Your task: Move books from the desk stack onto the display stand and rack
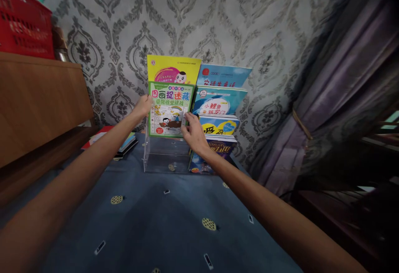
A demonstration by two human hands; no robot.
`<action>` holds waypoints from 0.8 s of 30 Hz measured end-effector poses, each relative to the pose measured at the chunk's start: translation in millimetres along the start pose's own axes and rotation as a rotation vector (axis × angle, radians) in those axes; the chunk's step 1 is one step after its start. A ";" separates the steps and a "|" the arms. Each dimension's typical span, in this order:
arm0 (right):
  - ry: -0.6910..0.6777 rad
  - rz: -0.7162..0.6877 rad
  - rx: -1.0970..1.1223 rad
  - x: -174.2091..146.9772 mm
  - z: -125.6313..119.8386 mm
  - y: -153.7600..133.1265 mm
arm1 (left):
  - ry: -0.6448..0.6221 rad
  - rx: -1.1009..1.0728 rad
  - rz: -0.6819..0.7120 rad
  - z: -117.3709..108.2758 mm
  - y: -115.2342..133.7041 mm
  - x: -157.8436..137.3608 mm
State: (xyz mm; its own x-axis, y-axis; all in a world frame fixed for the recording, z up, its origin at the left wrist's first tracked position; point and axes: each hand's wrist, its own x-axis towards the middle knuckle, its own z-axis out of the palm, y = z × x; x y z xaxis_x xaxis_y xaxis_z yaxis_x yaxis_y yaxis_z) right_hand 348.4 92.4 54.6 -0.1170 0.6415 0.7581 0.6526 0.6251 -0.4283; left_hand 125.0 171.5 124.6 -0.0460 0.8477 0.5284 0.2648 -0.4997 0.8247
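A green-bordered children's book (170, 117) stands upright in the left column of a clear acrylic book rack (162, 163). My left hand (144, 106) grips its left edge, fingers partly hidden behind the cover. At the lower right edge, my right hand (193, 131) pinches the same book between thumb and fingers. Behind it rises a yellow book (174, 66). The right column holds a blue book (224, 75) at the back, a teal book (220, 100), a blue-and-yellow book (220, 125) and a dark purple book (222, 144) in front.
On the left, more books (127, 142) lie flat beside a wooden cabinet (40, 102) topped by a red plastic basket (25, 19). The rack stands on a blue patterned cloth (140, 227) against a papered wall (124, 23). A tied purple curtain (286, 152) hangs at right.
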 end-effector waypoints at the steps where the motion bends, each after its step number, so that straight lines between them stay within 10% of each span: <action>1: -0.005 0.006 0.008 -2.1 -2.4 -1.3 | 0.005 0.012 -0.004 0.0 0.2 -1.2; 9: -0.115 -0.018 0.105 -48.6 -5.7 -23.7 | -0.037 0.018 0.004 -3.3 3.5 -10.5; 24: -0.397 0.263 0.353 -197.3 63.8 -44.1 | 0.011 0.015 0.004 -3.1 2.9 -19.9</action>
State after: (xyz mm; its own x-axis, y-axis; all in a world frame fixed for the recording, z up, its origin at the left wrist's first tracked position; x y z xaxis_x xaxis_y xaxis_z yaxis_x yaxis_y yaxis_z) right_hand 295.0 -33.4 -107.5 -0.3005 0.8697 0.3917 0.4171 0.4891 -0.7661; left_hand 123.7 152.6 117.1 -0.0560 0.8438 0.5338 0.2797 -0.5000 0.8196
